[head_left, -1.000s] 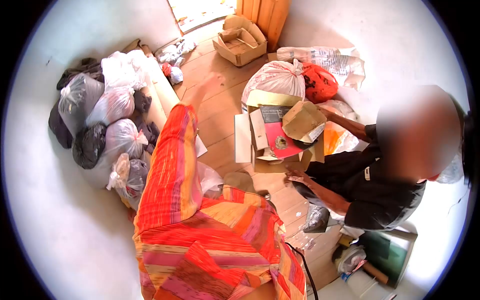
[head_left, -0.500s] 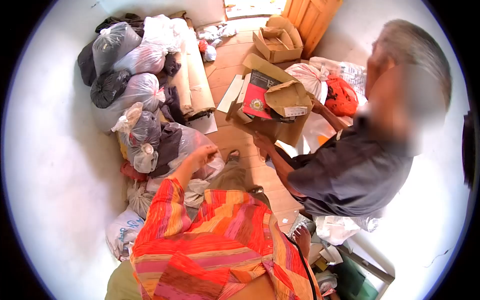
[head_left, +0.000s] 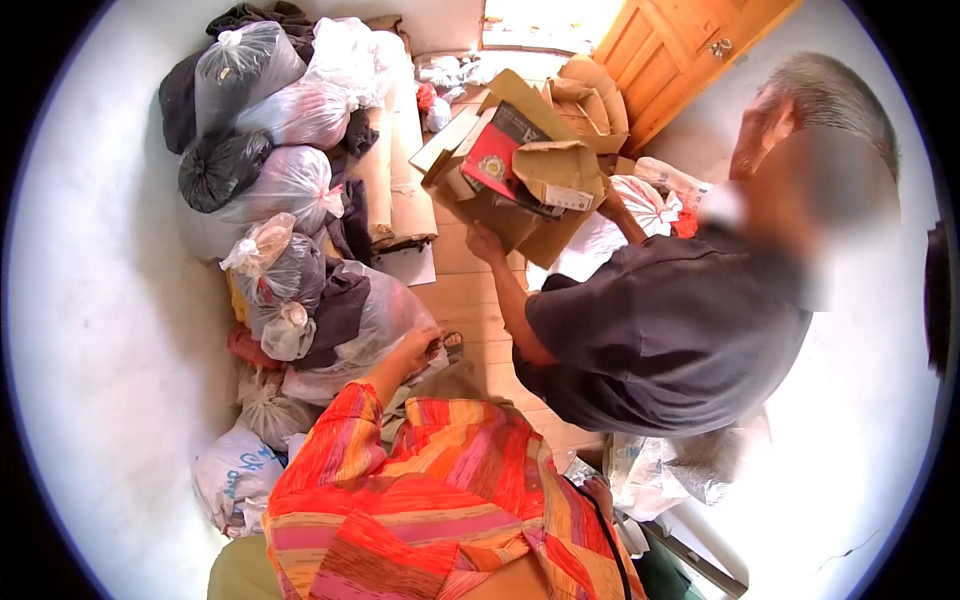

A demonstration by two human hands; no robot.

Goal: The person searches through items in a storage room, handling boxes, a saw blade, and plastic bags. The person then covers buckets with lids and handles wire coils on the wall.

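My left hand (head_left: 418, 350), at the end of a striped orange sleeve, has its fingers curled together over the edge of a large translucent plastic bag (head_left: 385, 305) with dark cloth in it. Whether the fingers hold anything is hidden. What appears to be my right hand (head_left: 598, 492) shows only in part beside my striped clothing, low on the right; its fingers are mostly hidden. In front of me another person in a dark shirt (head_left: 660, 320) carries an open cardboard box (head_left: 500, 222) with both hands. Inside it lie a red and black printed box (head_left: 490, 160) and a small brown carton (head_left: 556, 172).
Tied plastic bags (head_left: 245, 75) are heaped along the left wall beside flattened cardboard (head_left: 408, 205). Another open carton (head_left: 605, 100) stands by the wooden door (head_left: 680, 60). White bags (head_left: 650, 470) lie behind the other person, and a white-and-red bag (head_left: 640, 205) sits near the right wall.
The other person has moved left, and the box has shifted left and tilted. My left hand has come down slightly toward the translucent bag. The view has shifted slightly.
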